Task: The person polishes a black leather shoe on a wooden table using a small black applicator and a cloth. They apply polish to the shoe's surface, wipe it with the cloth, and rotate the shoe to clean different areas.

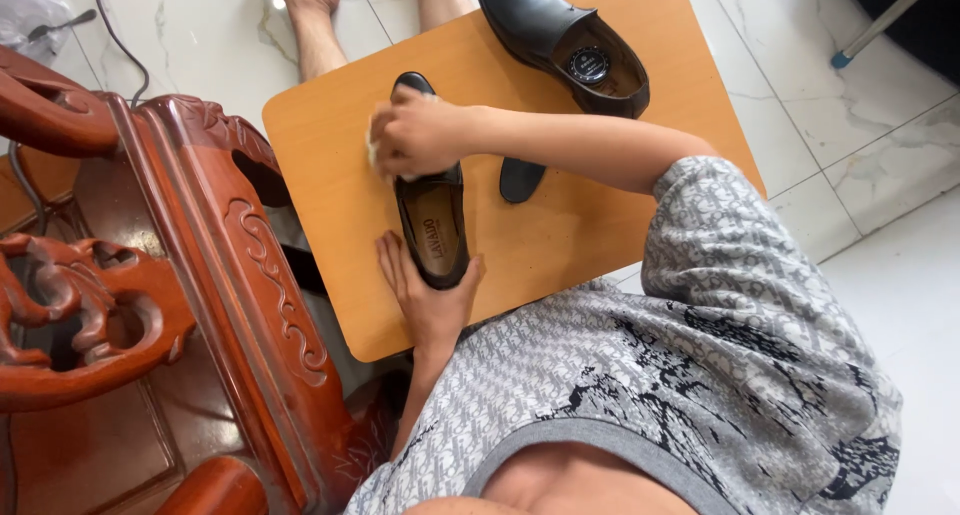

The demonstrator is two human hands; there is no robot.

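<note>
Right hand (415, 135) is curled tight around a small pale cloth (373, 153), pressing it on the black shoe (432, 220) just under it. Left hand (425, 295) lies open, cupping the shoe's heel. Beyond the right hand sits another black shoe (560, 40) on the wooden board (330, 175).

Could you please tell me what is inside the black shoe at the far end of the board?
A round black tin sits inside the far shoe, at its heel. The toe end inside is covered by the upper, so nothing there can be seen.
</note>
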